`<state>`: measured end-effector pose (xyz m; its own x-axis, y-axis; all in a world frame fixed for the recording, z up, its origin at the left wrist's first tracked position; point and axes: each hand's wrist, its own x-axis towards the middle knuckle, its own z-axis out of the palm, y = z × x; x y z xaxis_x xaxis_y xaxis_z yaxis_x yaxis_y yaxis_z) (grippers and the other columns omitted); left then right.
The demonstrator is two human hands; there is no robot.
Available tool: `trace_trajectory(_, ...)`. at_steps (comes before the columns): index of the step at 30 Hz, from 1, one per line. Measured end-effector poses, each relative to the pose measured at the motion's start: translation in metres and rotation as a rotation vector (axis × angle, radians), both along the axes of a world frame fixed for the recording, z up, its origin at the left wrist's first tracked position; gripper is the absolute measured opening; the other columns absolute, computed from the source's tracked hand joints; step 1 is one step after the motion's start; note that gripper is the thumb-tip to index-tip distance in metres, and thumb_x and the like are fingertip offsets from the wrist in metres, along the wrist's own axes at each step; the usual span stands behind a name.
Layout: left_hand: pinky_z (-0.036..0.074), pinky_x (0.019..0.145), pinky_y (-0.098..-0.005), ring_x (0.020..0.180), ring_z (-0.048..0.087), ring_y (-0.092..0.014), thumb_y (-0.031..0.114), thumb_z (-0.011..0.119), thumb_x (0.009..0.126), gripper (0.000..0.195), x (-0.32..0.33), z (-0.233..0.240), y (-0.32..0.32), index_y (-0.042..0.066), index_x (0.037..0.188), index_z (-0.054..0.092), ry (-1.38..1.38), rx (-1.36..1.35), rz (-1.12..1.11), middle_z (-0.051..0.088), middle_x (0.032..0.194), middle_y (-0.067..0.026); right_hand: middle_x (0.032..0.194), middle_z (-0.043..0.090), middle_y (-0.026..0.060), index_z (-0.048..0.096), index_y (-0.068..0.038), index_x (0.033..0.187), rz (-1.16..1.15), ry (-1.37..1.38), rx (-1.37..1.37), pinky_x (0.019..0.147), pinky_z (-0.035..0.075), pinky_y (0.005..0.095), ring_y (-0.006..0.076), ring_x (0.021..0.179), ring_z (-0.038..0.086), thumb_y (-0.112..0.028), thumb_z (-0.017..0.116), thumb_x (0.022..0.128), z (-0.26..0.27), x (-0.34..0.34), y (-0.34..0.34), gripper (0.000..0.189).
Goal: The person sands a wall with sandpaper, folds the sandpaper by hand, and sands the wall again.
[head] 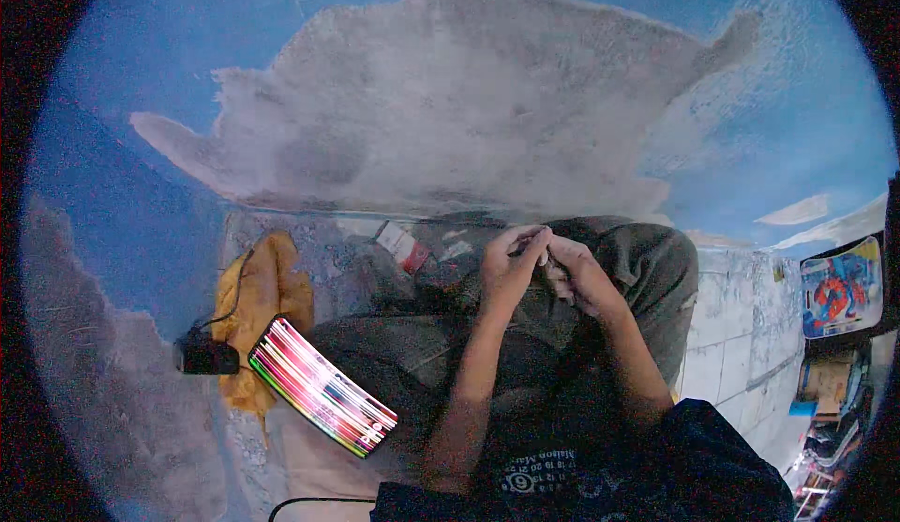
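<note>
My left hand (515,258) and my right hand (580,269) meet above my lap, their fingertips pinched together. Between them shows a small pale object (543,259), mostly hidden by the fingers; its kind is unclear. The fingers of my right hand are curled, with a dark patch under them that I cannot make out. Both hands are over my dark trousers (647,276), near the base of the wall. A red and white box (404,246), like a cigarette pack, lies left of my left hand.
A smartphone (323,388) with a bright screen lies at my left thigh. Beside it are a crumpled ochre cloth or bag (271,283) and a black device (207,353) with a cable. The blue wall (450,100) has peeled paint. A colourful printed panel (842,288) stands far right above clutter.
</note>
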<state>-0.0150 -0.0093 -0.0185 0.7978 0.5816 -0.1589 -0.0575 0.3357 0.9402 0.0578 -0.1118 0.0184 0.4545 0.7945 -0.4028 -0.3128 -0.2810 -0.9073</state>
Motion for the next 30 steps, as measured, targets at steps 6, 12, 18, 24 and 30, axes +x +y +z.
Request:
trace_trajectory(6, 0.04, 0.062, -0.0213, 0.067, 0.051, -0.007, 0.019, 0.06, 0.08, 0.025, -0.002, 0.012, -0.007, -0.003, 0.091, 0.059, 0.018, 0.005, 0.069, 0.058, 0.074, -0.0035, 0.054, 0.031, -0.0065, 0.044, -0.012, 0.078, 0.02, 0.118, 0.051, 0.036, 0.019, 0.0189, 0.004, 0.042, 0.024, -0.032, 0.038, 0.09, -0.01, 0.007, -0.004, 0.024)
trace_trajectory(12, 0.04, 0.063, -0.0203, 0.07, 0.052, -0.008, 0.019, 0.059, 0.08, 0.024, -0.004, 0.011, -0.007, -0.003, 0.091, 0.058, 0.033, 0.122, 0.047, 0.058, 0.076, -0.0045, 0.054, 0.032, -0.0062, 0.046, -0.01, 0.08, 0.051, 0.175, 0.087, 0.035, 0.02, 0.0193, 0.0044, 0.041, 0.026, -0.032, 0.038, 0.09, -0.008, 0.011, -0.006, 0.025)
trace_trajectory(18, 0.042, 0.071, -0.0254, 0.077, 0.055, -0.015, 0.022, 0.058, 0.08, 0.024, -0.01, 0.019, -0.018, 0.001, 0.092, 0.057, 0.051, 0.55, 0.196, 0.06, 0.083, -0.0074, 0.053, 0.033, -0.0073, 0.048, -0.012, 0.077, -0.063, 0.25, 0.105, 0.033, 0.019, 0.0198, 0.004, 0.039, 0.025, -0.033, 0.038, 0.09, -0.016, 0.012, -0.005, 0.026)
trace_trajectory(24, 0.042, 0.074, -0.0289, 0.079, 0.056, -0.018, 0.023, 0.051, 0.084, 0.024, -0.055, 0.091, -0.041, 0.002, 0.09, 0.058, 0.085, 0.624, -0.087, 0.059, 0.085, -0.0082, 0.054, 0.034, -0.0062, 0.047, -0.013, 0.075, -0.05, 0.216, 0.118, 0.034, 0.02, 0.0198, 0.0044, 0.039, 0.026, -0.043, 0.039, 0.088, -0.014, 0.016, -0.013, 0.033)
trace_trajectory(30, 0.036, 0.055, -0.0298, 0.058, 0.044, -0.019, 0.035, 0.038, 0.089, 0.043, -0.141, 0.09, -0.041, 0.005, 0.059, 0.043, -0.253, 0.129, -0.208, 0.044, 0.061, -0.0049, 0.053, 0.033, -0.0055, 0.046, -0.01, 0.077, -0.058, 0.239, 0.179, 0.034, 0.02, 0.0195, 0.0042, 0.039, 0.026, -0.043, 0.039, 0.088, -0.019, 0.013, -0.012, 0.036)
